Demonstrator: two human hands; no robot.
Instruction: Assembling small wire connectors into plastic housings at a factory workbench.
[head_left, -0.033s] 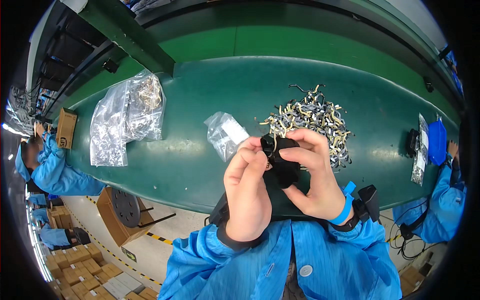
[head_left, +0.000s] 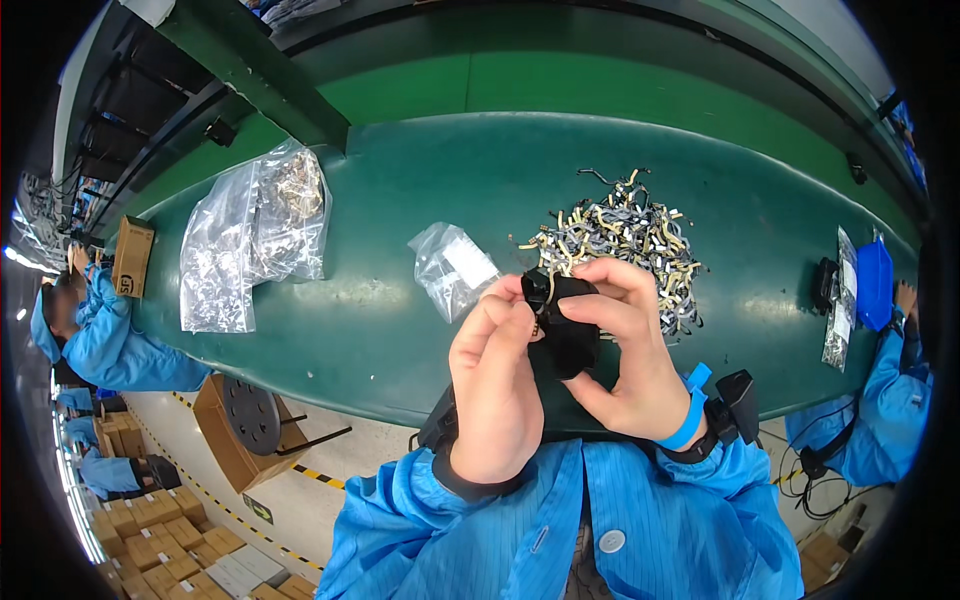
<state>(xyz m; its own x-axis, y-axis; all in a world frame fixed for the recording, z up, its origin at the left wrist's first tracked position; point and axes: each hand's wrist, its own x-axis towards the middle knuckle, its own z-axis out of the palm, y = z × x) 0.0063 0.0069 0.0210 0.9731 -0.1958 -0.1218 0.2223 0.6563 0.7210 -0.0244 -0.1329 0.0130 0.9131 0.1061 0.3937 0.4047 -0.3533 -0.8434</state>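
Both hands meet over the table's near edge around a small black piece (head_left: 573, 338), whose exact kind I cannot make out. My left hand (head_left: 497, 370) pinches its upper left side between thumb and fingers. From the right, my right hand (head_left: 627, 345) grips the same piece, thumb below and fingers on top. A thin pale wire (head_left: 549, 288) shows at the top of the piece, close to the left fingertips. Just beyond the hands lies a heap of short wires (head_left: 640, 235) in black, grey and yellowish colours with white ends.
The green table (head_left: 380, 340) carries a small clear bag (head_left: 450, 270) left of my hands. Large clear bags of parts (head_left: 245, 240) lie farther left. At the right stand a blue bin (head_left: 875, 285) and a flat packet (head_left: 840, 300). A person in blue (head_left: 120, 330) is at the left end.
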